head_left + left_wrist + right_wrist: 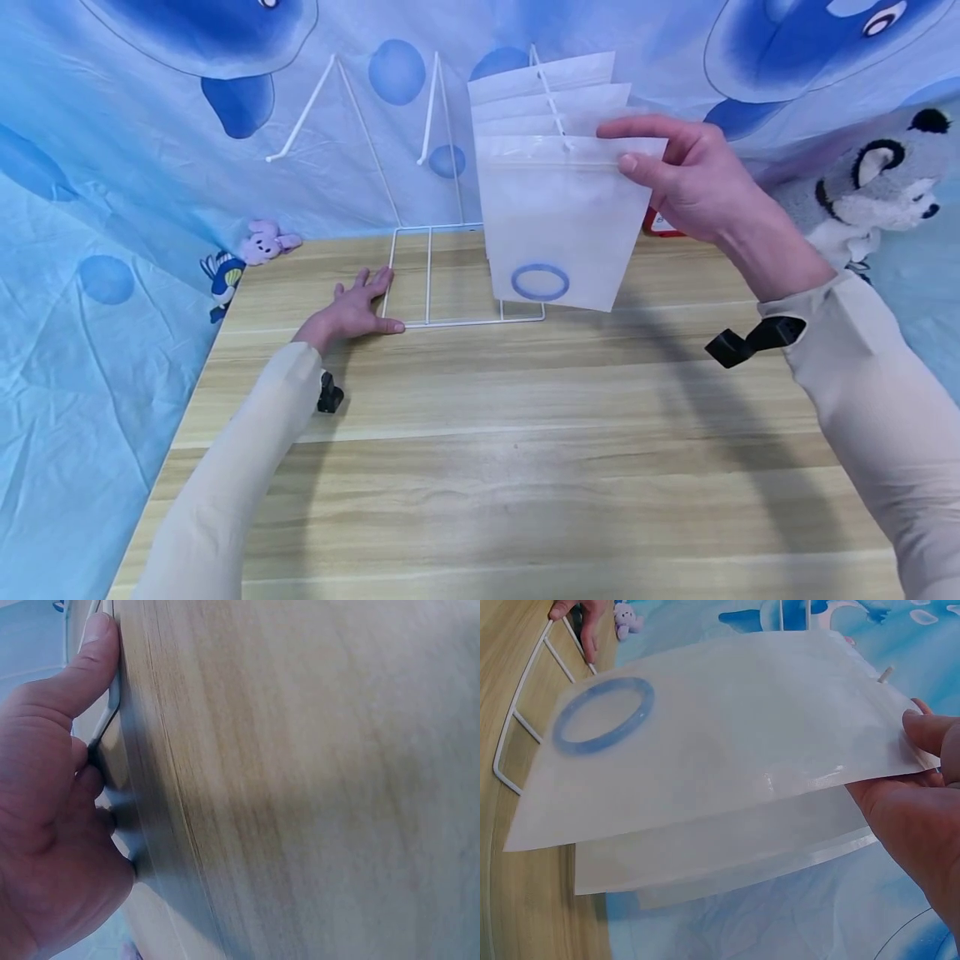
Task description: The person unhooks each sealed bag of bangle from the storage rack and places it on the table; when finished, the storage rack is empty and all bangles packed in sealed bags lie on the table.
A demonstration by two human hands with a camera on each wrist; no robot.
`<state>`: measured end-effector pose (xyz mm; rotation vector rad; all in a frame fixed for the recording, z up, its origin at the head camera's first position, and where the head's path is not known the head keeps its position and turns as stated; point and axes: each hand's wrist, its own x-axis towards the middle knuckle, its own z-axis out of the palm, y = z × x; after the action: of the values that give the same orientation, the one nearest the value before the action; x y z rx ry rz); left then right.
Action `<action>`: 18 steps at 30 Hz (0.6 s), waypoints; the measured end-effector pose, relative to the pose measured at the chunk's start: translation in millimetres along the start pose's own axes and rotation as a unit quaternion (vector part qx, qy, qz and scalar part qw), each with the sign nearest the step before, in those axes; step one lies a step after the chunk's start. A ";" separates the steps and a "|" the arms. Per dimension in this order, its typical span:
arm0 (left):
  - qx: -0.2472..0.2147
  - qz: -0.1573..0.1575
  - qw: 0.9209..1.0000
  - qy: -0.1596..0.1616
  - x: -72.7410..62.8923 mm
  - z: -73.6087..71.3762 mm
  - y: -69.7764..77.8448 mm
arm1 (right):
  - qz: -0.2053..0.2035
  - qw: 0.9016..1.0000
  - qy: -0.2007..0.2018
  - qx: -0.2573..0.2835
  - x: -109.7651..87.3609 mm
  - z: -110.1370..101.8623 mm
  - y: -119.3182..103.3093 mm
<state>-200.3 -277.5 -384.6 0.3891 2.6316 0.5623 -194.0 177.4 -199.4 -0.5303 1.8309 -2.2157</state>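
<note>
A white wire display rack [428, 275] stands on the table with three slanting prongs. My left hand [352, 312] rests at its front left corner, fingers spread; in the left wrist view the thumb [96, 656] lies along the wire. Several frosted zip bags hang one behind another on the right prong [551, 96]. Up at the right, my right hand [693, 171] pinches the top right corner of the front zip bag [562, 208] between thumb and fingers. The prong's tip [886, 674] pokes through this bag near its top. A blue ring [604, 716] shows through its lower part.
The other two prongs, left [303, 112] and middle [430, 112], carry nothing. A purple plush [264, 243] and a small blue toy [223, 283] sit at the table's left edge. A grey and white plush dog [862, 192] and a red-edged item [662, 225] are at the right.
</note>
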 end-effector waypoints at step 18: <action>0.003 0.000 1.000 -0.003 3.6 1.7 -1.4 | -0.012 1.000 -0.013 -0.022 -34.2 -16.3 -10.7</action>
<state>-202.9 -277.0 -387.8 0.3923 2.6276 0.5538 -168.9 207.5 -196.3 -0.5900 1.8742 -2.1760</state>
